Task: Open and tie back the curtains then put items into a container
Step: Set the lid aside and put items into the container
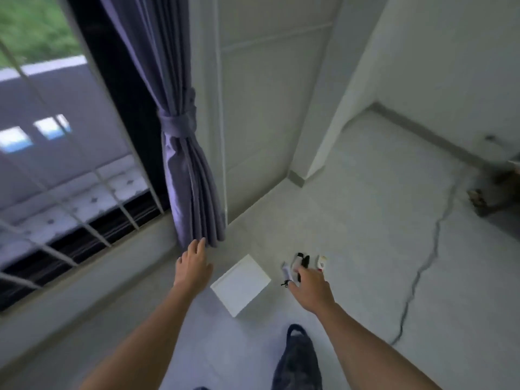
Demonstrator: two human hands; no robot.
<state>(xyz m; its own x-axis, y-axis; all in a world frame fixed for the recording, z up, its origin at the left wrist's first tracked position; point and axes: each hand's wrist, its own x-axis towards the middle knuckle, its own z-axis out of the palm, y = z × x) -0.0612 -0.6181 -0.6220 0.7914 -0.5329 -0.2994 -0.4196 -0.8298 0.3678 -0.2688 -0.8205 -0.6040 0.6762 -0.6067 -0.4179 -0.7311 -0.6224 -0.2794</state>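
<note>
A purple curtain [183,153] hangs gathered beside the window, bound at mid-height by a knotted tie-back [177,122]. My left hand [194,266] is stretched out flat, its fingertips at the curtain's bottom hem. A white square container [242,285] sits on the floor between my arms. Several small items [301,263] lie on the floor to its right: black and white tubes and a white piece with red. My right hand [309,288] reaches over them with fingers spread; whether it touches any is hidden.
A barred window [64,170] fills the left, with a grey sill [98,274] below it. A white cabinet [267,108] stands behind the curtain. A dark cable [422,266] snakes over the floor at right. My foot in a dark slipper [298,361] shows at the bottom.
</note>
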